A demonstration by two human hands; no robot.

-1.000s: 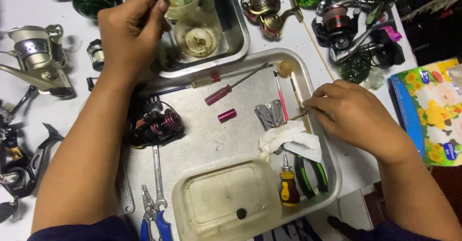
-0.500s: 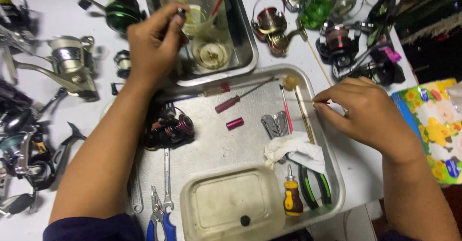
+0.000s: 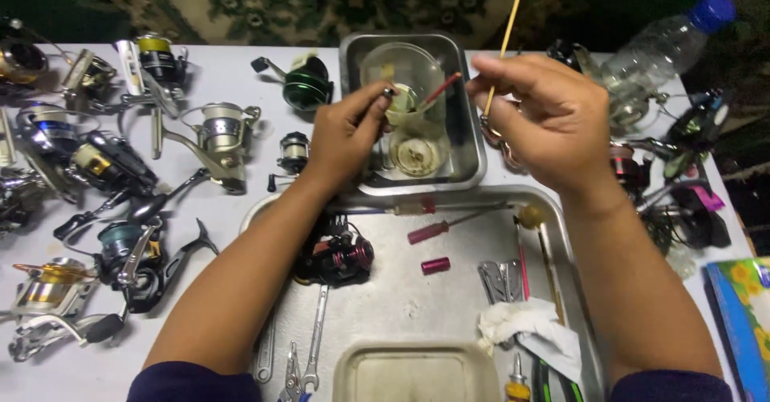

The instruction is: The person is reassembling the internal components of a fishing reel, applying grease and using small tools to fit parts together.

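Note:
My left hand (image 3: 345, 133) pinches a small dark part at its fingertips, over the left edge of a small steel tray (image 3: 465, 141). A clear plastic cup (image 3: 401, 69) and a round lid sit in that tray. My right hand (image 3: 545, 117) is raised above the tray's right side and holds a thin wooden stick (image 3: 507, 29) that points up and away. A black and red fishing reel (image 3: 337, 257) lies on the big steel tray (image 3: 393, 306) under my left forearm.
Several fishing reels (image 3: 120, 169) crowd the white table to the left, more on the right beside a clear bottle with a blue cap (image 3: 658, 49). The big tray holds a red-handled screwdriver (image 3: 437, 229), wrenches, a crumpled tissue (image 3: 521, 326) and a plastic container (image 3: 417, 374).
My right hand has risen from the big tray with the wooden stick and moved up beside the small tray. My left hand stays at the cup with the small part. The view has tilted up.

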